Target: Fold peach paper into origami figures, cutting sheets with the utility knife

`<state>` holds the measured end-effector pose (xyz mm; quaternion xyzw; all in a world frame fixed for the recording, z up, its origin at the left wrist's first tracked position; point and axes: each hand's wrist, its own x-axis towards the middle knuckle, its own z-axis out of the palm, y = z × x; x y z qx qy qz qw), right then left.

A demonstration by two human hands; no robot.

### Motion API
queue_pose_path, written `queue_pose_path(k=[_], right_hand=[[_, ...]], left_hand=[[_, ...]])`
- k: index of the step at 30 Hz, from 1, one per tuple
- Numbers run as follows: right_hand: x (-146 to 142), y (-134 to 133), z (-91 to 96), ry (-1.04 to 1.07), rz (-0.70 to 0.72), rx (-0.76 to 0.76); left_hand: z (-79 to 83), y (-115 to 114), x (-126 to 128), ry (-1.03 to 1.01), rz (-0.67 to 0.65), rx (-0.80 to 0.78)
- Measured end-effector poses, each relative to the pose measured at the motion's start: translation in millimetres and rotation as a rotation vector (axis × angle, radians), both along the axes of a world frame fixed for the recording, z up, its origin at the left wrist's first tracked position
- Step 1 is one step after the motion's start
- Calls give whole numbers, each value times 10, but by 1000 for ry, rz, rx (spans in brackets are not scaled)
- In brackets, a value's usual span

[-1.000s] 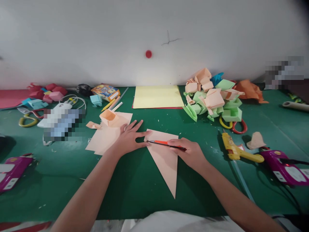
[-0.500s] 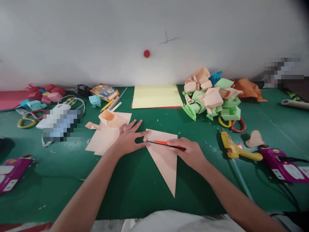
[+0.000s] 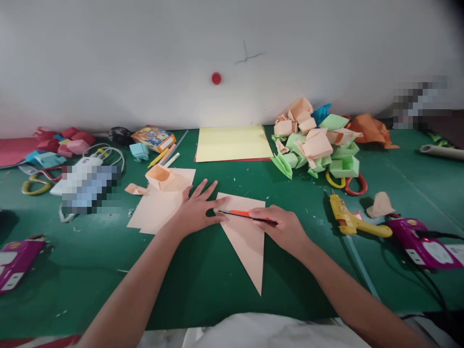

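Note:
A peach paper triangle (image 3: 247,241) lies on the green table (image 3: 203,285), its point toward me. My left hand (image 3: 195,209) lies flat with fingers spread, pressing the triangle's upper left corner. My right hand (image 3: 284,227) is closed round an orange craft knife (image 3: 243,214), whose tip rests near the triangle's left edge, close to my left fingertips. Just left of my left hand are loose peach sheets (image 3: 159,208) with a small folded peach box (image 3: 162,175) on them.
A yellow sheet (image 3: 234,142) lies at the back centre. A heap of folded peach and green paper shapes (image 3: 315,145) sits back right, with scissors (image 3: 348,182). A yellow glue gun (image 3: 350,222) and a purple device (image 3: 420,241) are at right. Pens, a small box (image 3: 154,137), cables at left.
Both hands and the knife stay almost where they were on the triangle; the view has only drifted slightly.

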<state>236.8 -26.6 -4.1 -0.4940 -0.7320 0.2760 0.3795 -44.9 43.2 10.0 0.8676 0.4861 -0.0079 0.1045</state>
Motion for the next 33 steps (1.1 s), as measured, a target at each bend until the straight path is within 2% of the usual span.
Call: queue_pose_path(k=[16,33], right_hand=[[77,-24,-52,-33,8,21],[124,-11,-1,-15,-8,13]], left_hand=[[24,6,21,-21,27,-10],[17,15,10,-3,17,-16]])
